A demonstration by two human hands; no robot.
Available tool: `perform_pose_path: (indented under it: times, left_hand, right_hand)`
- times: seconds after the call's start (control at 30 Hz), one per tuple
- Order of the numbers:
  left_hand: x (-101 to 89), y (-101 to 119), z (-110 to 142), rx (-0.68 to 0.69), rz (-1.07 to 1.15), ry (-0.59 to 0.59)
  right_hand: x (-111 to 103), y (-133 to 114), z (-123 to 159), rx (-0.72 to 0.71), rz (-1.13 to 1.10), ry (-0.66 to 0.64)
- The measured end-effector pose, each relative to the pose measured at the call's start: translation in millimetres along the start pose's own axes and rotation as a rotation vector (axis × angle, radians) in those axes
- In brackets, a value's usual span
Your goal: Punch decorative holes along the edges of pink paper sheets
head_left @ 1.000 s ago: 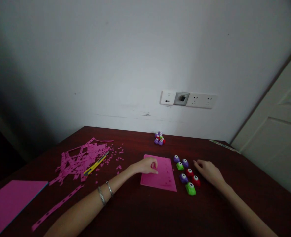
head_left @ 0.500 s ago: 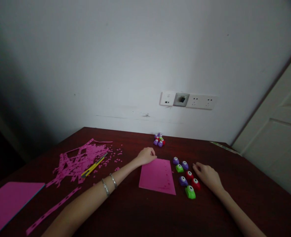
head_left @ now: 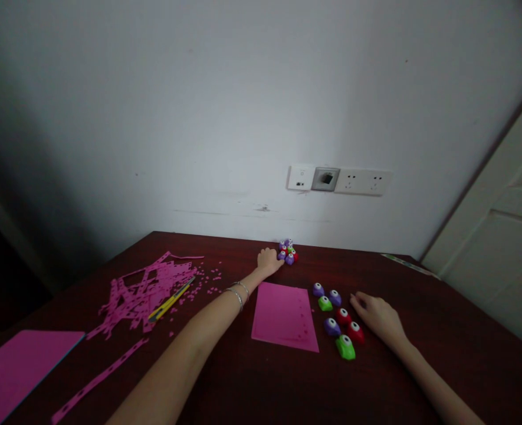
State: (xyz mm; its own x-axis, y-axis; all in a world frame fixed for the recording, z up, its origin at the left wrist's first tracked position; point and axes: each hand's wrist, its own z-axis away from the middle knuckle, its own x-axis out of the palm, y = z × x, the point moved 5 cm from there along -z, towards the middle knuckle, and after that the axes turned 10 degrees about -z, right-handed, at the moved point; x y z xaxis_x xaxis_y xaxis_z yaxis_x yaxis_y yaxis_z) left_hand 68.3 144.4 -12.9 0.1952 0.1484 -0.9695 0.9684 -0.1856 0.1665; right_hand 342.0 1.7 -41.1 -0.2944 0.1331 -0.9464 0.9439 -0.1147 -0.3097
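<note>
My left hand [head_left: 269, 262] reaches to the back of the table. Its thumb side is right beside a small cluster of purple, red and green craft punches [head_left: 289, 258]; whether it touches them I cannot tell. Its fingers are bent but apart from the thumb, with nothing seen in them. In front of that arm lies a pink sheet [head_left: 282, 319] with small punched holes along its right and lower edges. My right hand [head_left: 378, 316] rests on the table, loosely curled and holding nothing. Just left of it stand several more punches, among them a red punch [head_left: 355, 332] and a green punch [head_left: 345, 347].
Cut pink strips [head_left: 150, 289] lie heaped at the left, with tiny punched pieces scattered beside them. A yellow utility knife [head_left: 172, 300] lies on the heap. Nearer are a long pink strip [head_left: 99, 381] and a pink pad [head_left: 26, 366]. The wall with sockets [head_left: 362, 182] bounds the back.
My left hand has left the top edge of the pink sheet and moved farther back, up to the rear cluster of punches. My right hand stays where it was.
</note>
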Motion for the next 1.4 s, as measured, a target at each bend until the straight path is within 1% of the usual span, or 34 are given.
perform_pose_path:
  times: [0.2,0.37,0.47,0.6,0.83,0.97,1.1,1.3,1.33,1.4]
  left_hand:
    - [2.1,3.3,-4.4,-0.038,-0.001,0.015]
    - [3.0,1.6,-5.1,-0.054,0.054,0.031]
    - [-1.7,-6.4,-4.5,-0.063,0.119,0.05]
    - [-17.3,-23.8,0.3,-0.057,0.236,0.084]
    - [-55.6,-58.7,23.9,0.009,0.444,0.191]
    - [-70.2,-74.8,40.7,0.024,0.567,0.256]
    - [-75.9,-82.4,58.4,0.03,0.68,0.295]
    - [-75.6,-79.2,77.4,0.042,0.661,0.293]
    - [-75.4,-77.5,79.2,0.043,0.652,0.29]
    - [-75.2,-73.3,82.0,0.049,0.644,0.286]
  right_hand:
    - [-0.6,-1.5,0.3,-0.001,-0.007,0.02]
    - [-0.1,-0.1,-0.6,-0.001,-0.005,0.028]
    - [-0.4,1.1,-1.0,0.003,-0.004,0.028]
    - [-1.4,0.1,-0.4,0.0,-0.013,0.03]
    - [-1.6,-1.5,0.8,0.005,-0.027,0.025]
    - [-0.9,-0.8,1.2,0.007,-0.033,0.024]
    - [0.4,-0.9,1.8,0.005,-0.04,0.027]
    - [0.7,5.5,0.1,0.012,-0.073,0.04]
    - [-1.7,6.7,-0.2,0.025,-0.095,0.058]
    - [-11.1,3.7,1.2,0.051,-0.179,0.136]
